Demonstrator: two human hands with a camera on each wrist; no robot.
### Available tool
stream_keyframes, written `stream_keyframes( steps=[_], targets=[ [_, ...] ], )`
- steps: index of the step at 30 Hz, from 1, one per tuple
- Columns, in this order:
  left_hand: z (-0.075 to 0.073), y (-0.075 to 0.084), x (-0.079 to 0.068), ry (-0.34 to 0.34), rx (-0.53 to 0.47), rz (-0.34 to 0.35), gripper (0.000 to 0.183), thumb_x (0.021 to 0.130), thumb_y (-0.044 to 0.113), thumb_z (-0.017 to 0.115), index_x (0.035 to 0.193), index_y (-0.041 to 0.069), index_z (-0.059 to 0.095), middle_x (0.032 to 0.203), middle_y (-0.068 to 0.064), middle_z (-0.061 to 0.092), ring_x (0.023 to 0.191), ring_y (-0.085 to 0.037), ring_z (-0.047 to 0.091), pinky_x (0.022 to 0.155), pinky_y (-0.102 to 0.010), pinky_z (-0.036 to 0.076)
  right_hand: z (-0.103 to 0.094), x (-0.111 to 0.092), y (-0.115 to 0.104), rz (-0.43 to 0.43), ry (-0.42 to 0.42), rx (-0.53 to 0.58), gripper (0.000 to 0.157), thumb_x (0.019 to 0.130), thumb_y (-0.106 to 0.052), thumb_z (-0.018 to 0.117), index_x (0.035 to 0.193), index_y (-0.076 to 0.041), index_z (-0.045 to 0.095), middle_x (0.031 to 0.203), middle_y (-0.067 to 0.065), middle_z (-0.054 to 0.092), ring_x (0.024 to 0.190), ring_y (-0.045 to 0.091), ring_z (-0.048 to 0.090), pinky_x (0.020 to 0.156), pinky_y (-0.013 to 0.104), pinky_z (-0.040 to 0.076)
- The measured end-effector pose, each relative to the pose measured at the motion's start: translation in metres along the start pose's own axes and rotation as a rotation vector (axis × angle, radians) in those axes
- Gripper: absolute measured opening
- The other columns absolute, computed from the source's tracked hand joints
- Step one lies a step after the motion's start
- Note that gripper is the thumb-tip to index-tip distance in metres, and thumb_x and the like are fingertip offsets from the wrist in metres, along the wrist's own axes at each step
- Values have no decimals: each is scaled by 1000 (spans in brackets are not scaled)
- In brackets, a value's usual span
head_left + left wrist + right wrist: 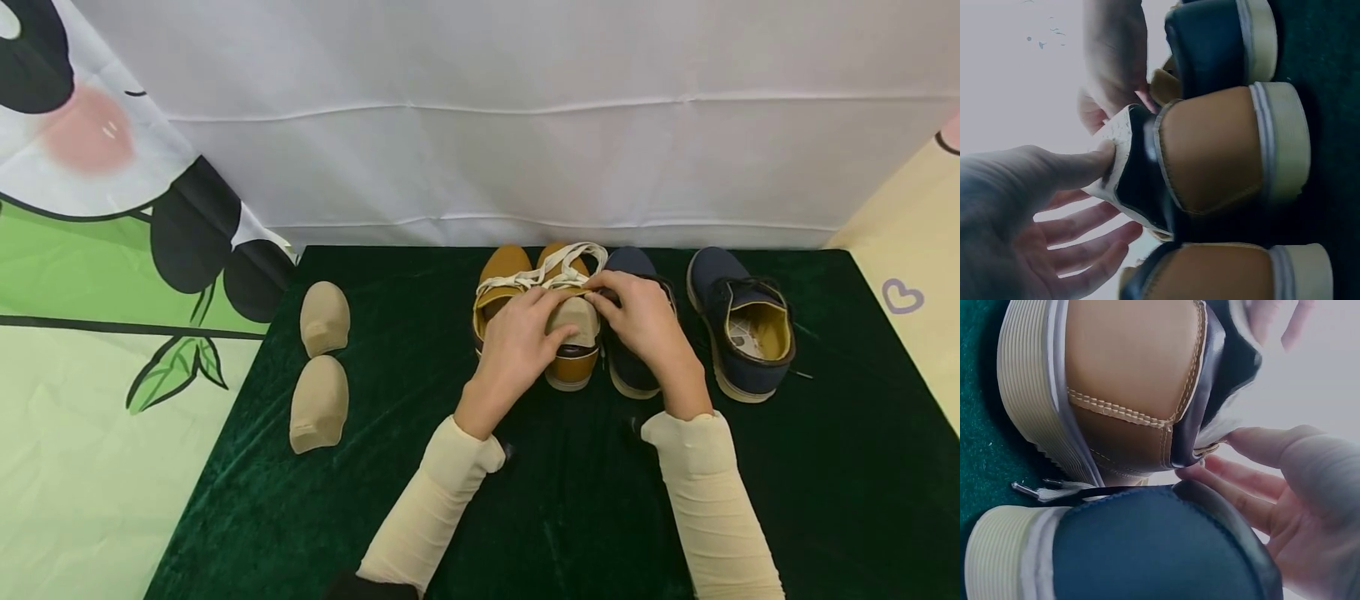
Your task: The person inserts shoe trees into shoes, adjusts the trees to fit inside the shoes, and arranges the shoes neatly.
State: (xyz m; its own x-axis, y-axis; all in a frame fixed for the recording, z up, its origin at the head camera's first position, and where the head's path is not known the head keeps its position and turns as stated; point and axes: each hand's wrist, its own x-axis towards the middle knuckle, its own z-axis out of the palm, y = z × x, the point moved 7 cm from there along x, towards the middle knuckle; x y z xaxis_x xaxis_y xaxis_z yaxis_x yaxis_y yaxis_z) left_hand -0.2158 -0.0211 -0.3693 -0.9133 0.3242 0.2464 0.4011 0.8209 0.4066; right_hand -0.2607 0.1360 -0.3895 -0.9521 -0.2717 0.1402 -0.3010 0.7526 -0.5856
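Behind a worktop covered in dark green velvet (420, 333), a creased white cloth backdrop (525, 158) is hung at twelve o'clock. Near the middle, a tan leather shoe with a dark collar and pale sole (570, 370) is set with its toe toward twelve. At nine o'clock beside it a matching tan leather shoe (504, 263) is placed; at three, a navy shoe with a pale sole (632, 372) and, farther out, a second navy shoe lined in yellow (722, 292).

The work is judged to be partway: white laces (576, 252) are left loose and two beige, dome-shaped inserts (325, 321) are laid well apart at nine o'clock. Whether the pale patch in the opening is lining or another insert cannot be told, nor how much is left.

The left hand (515, 342) is reached in from seven o'clock, the right hand (642, 317) from five; in each grip the shoe's upper edge appears pinched.
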Motion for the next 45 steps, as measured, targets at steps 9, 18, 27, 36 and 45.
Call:
stream_keyframes(
  steps=[9, 18, 27, 36, 45],
  targets=[
    [12, -6, 8, 9, 8, -8, 46, 96, 40, 76, 137, 21, 67, 120, -2, 66, 100, -18, 65, 82, -35, 57, 0, 0, 4, 21, -13, 9, 22, 105, -21, 65, 123, -12, 72, 123, 13, 73, 101, 33, 67, 87, 52, 53],
    [14, -11, 5, -9, -23, -30, 46, 97, 37, 76, 138, 20, 65, 125, -3, 62, 109, -19, 62, 90, -38, 57, 1, -5, 4, -8, -138, 56, 32, 107, -21, 60, 138, -13, 66, 133, 16, 69, 111, 35, 69, 93, 55, 54],
    [5, -15, 3, -86, 74, -8, 54, 97, 36, 75, 146, 21, 57, 143, -4, 62, 133, -28, 52, 111, -49, 45, 0, -13, 1, -81, -306, 122, 54, 102, -11, 63, 154, -8, 47, 148, 20, 56, 137, 42, 55, 112, 63, 44],
    [7, -16, 5, -119, 87, 17, 56, 99, 40, 72, 149, 20, 55, 146, -3, 62, 140, -25, 50, 114, -49, 44, 0, -14, -2, -124, -315, 87, 64, 97, -14, 72, 154, -5, 45, 141, 21, 57, 128, 40, 56, 107, 61, 46],
    [9, -19, 6, -114, 93, 1, 56, 98, 40, 72, 148, 21, 56, 146, -3, 61, 140, -26, 50, 113, -49, 44, 2, -13, -4, -107, -296, 45, 63, 95, -17, 74, 151, -6, 47, 138, 21, 57, 126, 39, 56, 110, 64, 39]
  ],
)
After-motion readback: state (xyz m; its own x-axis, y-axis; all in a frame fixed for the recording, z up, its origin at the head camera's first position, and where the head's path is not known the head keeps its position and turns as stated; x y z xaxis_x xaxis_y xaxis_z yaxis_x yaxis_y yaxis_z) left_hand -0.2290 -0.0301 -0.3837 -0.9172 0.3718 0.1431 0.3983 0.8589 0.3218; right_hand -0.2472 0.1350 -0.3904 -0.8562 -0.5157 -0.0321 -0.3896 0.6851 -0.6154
